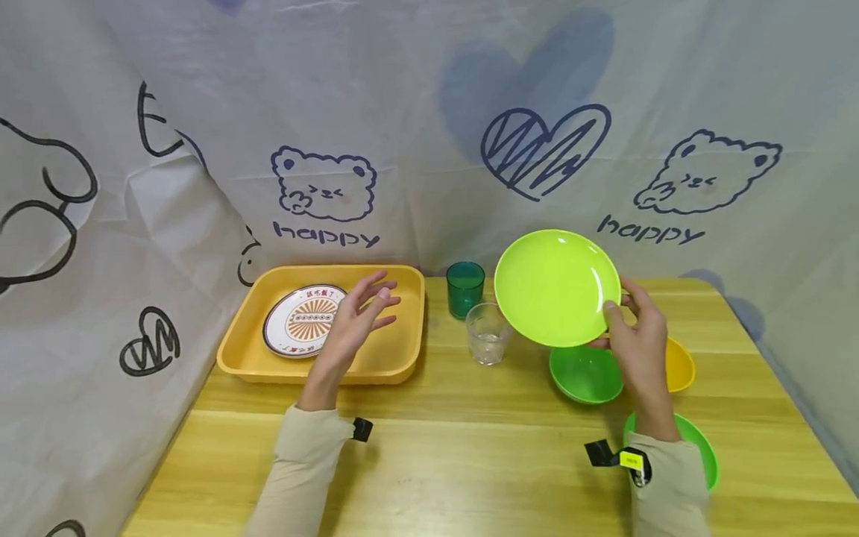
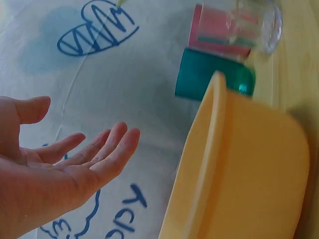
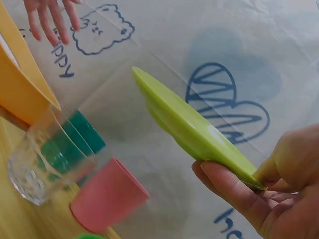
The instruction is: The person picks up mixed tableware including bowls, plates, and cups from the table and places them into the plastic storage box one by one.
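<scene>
My right hand [image 1: 637,339] pinches the right edge of a lime-green plate [image 1: 557,287], thumb on the upper face and fingers beneath. The plate is held up, tilted, above the table; the right wrist view shows it edge-on as a shallow plate [image 3: 192,127]. My left hand [image 1: 352,321] is raised over a yellow tray [image 1: 411,313], fingers spread and loosely bent, holding nothing. Inside that tray lies a white plate [image 1: 305,321] with a dark rim and an orange-ray print, partly covered by the left hand. In the left wrist view the left hand [image 2: 75,169] appears palm up beside the tray wall.
A green cup [image 1: 465,291] and a clear glass [image 1: 488,339] stand right of the tray. The right wrist view adds a pink cup [image 3: 107,199]. Under the lifted plate sits a green bowl [image 1: 585,377], with a yellow bowl [image 1: 679,365] beside it. Another green dish [image 1: 705,451] is partly behind the right sleeve.
</scene>
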`<move>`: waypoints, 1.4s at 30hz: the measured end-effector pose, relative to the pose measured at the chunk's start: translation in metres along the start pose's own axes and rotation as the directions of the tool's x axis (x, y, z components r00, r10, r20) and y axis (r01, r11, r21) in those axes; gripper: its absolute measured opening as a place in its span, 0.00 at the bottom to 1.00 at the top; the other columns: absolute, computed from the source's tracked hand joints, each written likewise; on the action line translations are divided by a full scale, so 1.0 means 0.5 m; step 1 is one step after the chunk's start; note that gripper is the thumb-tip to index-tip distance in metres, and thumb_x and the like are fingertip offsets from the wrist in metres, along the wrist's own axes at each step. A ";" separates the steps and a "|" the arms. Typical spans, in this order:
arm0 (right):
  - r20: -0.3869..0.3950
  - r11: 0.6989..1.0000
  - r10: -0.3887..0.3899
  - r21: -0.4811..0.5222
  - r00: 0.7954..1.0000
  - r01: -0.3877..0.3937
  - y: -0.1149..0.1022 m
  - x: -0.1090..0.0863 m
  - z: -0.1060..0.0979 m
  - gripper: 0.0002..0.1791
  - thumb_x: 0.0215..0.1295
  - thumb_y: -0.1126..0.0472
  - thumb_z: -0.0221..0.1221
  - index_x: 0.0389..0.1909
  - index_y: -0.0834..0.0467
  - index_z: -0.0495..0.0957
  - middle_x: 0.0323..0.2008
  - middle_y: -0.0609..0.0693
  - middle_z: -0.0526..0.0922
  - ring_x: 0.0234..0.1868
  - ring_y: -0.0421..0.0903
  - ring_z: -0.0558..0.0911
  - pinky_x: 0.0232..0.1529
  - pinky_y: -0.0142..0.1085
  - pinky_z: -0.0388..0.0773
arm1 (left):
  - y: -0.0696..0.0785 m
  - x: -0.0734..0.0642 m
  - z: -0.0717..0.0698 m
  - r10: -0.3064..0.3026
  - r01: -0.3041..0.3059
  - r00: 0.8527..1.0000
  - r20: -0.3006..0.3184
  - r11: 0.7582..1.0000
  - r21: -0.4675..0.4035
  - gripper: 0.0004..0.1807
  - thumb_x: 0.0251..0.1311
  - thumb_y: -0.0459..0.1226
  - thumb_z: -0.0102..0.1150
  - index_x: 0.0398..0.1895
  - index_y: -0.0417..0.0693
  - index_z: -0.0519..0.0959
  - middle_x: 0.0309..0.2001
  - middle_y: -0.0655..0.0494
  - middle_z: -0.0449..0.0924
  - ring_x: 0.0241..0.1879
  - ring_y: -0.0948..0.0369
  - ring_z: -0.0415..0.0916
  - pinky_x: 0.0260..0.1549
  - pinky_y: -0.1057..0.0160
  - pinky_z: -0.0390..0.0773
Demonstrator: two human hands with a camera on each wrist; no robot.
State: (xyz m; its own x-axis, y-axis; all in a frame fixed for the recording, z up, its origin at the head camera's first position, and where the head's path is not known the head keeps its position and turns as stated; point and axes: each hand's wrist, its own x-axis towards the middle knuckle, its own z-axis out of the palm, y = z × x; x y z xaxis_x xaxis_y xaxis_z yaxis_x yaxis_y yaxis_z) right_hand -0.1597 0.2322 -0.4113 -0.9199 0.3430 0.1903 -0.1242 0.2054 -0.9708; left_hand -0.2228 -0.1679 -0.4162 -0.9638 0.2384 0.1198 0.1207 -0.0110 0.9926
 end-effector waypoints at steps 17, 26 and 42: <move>0.139 0.999 -0.031 0.028 0.990 0.027 -0.009 -0.027 0.095 0.27 0.76 0.66 0.54 0.74 0.61 0.67 0.55 0.67 0.78 0.19 0.39 0.84 0.20 0.40 0.85 | -0.017 0.014 0.124 -0.012 0.024 0.994 0.112 0.994 -0.108 0.29 0.78 0.40 0.53 0.78 0.46 0.62 0.69 0.41 0.70 0.61 0.42 0.75 0.50 0.43 0.84; 0.194 0.999 -0.049 0.031 0.980 0.044 -0.004 -0.033 0.111 0.25 0.76 0.68 0.54 0.72 0.63 0.68 0.51 0.69 0.78 0.18 0.40 0.84 0.18 0.37 0.84 | -0.017 0.014 0.152 -0.009 0.017 0.994 0.106 0.997 -0.073 0.30 0.73 0.29 0.54 0.77 0.45 0.63 0.67 0.41 0.72 0.37 0.57 0.84 0.28 0.59 0.86; 0.414 0.996 -0.052 -0.040 0.909 0.075 -0.019 -0.019 0.112 0.28 0.80 0.64 0.52 0.76 0.61 0.61 0.53 0.71 0.78 0.41 0.62 0.89 0.36 0.41 0.88 | 0.005 0.005 0.089 -0.093 0.092 0.995 -0.032 0.996 -0.013 0.31 0.70 0.24 0.52 0.76 0.38 0.63 0.64 0.36 0.74 0.37 0.58 0.85 0.21 0.61 0.86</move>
State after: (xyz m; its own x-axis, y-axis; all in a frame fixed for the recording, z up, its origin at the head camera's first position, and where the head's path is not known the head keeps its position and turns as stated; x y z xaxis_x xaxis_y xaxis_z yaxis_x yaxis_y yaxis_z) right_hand -0.1706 0.1757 -0.4122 -0.9836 -0.0784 0.1625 -0.1777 0.2666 -0.9473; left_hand -0.2143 -0.1241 -0.4144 -0.9778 0.2076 0.0277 0.0281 -0.0011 0.9996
